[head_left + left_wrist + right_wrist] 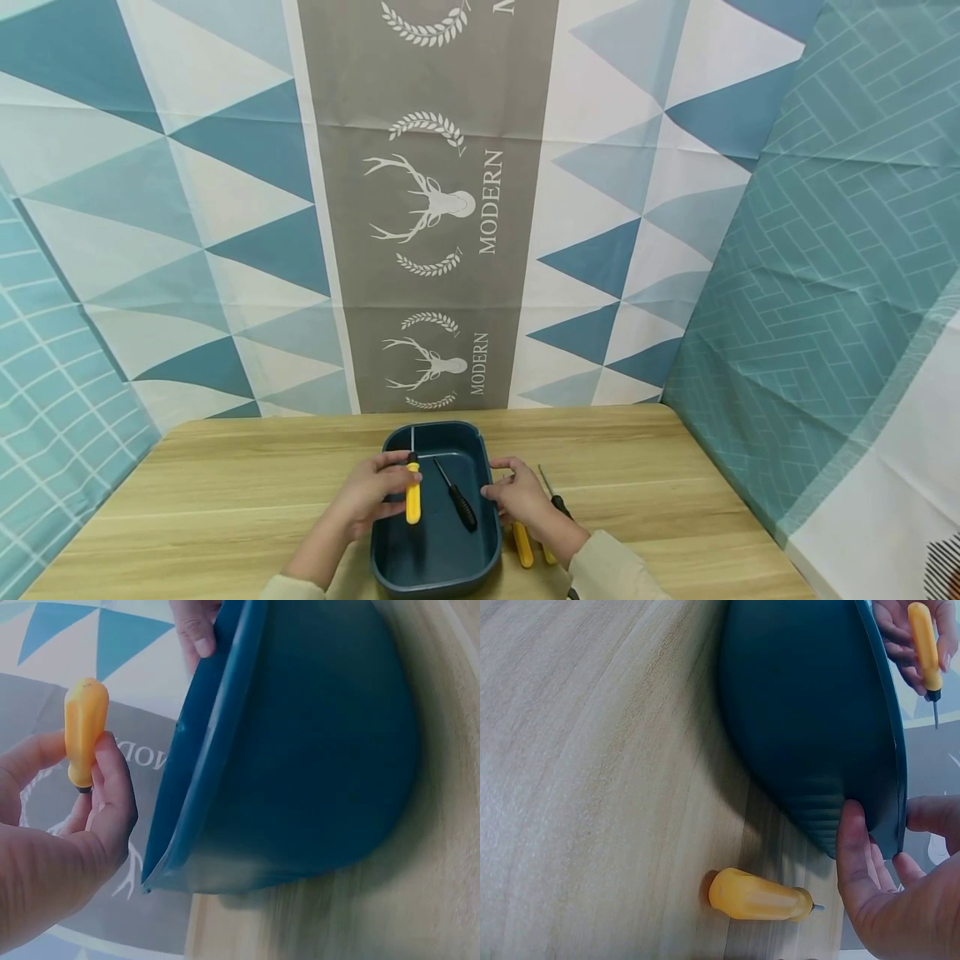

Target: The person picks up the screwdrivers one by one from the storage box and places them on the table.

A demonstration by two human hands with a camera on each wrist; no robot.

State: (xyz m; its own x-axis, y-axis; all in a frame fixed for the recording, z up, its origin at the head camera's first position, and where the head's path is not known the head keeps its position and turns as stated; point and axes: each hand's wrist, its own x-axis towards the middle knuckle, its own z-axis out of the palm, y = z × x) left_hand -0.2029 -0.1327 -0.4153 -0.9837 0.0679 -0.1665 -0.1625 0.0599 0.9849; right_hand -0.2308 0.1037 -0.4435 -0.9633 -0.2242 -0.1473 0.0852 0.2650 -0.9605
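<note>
My left hand (378,490) pinches a yellow-handled screwdriver (413,493) above the left side of a dark blue plastic bin (442,577). Its shaft points toward the wall; a black collar joins shaft and handle. Inside the bin lies a black-handled screwdriver (462,507), tilted across the floor. At the right rim, my right hand (522,497) grips the bin; in the right wrist view the thumb and fingers (853,847) are on both sides of the rim. Close beside that hand, a yellow screwdriver (757,894) rests on the table.
A second yellow-and-black screwdriver (557,500) lies on the table right of the bin, partly hidden under my right forearm. The wooden table (247,492) ends at a patterned cloth wall (435,350) behind, with teal cloth (810,350) along the right side.
</note>
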